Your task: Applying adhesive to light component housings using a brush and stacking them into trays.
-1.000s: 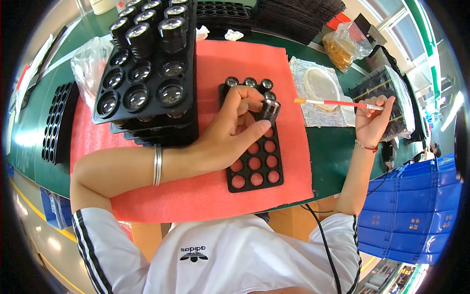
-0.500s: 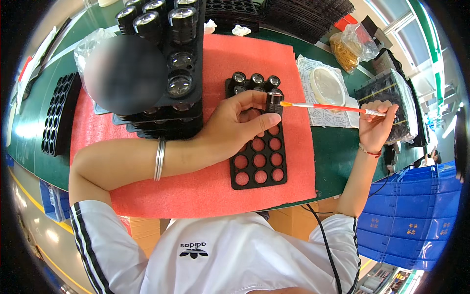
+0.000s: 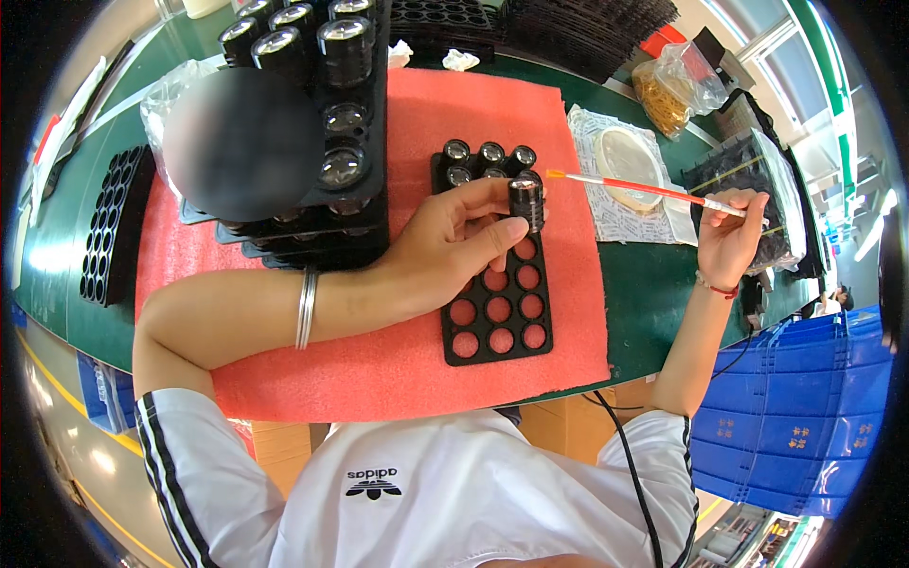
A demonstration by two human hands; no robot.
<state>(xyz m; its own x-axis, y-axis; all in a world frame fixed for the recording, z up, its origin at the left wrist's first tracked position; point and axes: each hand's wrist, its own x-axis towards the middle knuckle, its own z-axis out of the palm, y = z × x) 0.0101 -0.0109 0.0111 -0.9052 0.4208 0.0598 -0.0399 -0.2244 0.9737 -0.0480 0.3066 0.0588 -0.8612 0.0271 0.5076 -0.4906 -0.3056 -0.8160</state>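
Between the thumb and fingers of my left hand (image 3: 459,241) is a black lens barrel (image 3: 526,204), its shiny glass end facing up. It is held over a black tray (image 3: 481,353) with round holes, lying on a pink foam mat (image 3: 568,312). Several similar lens barrels (image 3: 491,152) stand in the tray's far rows; the near holes show pink foam. My right hand (image 3: 731,237) is closed around the rear end of a slim paintbrush (image 3: 634,186) with a red-orange handle. Its yellowish tip points left, a little to the right of the held lens barrel and apart from it.
Stacked black trays of larger lenses (image 3: 343,52) rise at the left, partly under a blurred patch. A round pale dish (image 3: 629,168) lies on printed paper to the right. Beyond are a bag of yellow bits (image 3: 663,104) and a wrapped black stack (image 3: 757,189). Blue crates (image 3: 795,407) stand lower right.
The brush tip has risen slightly and come away from the lens barrel. My left hand has shifted a little left and tilted the barrel so more of its side shows.
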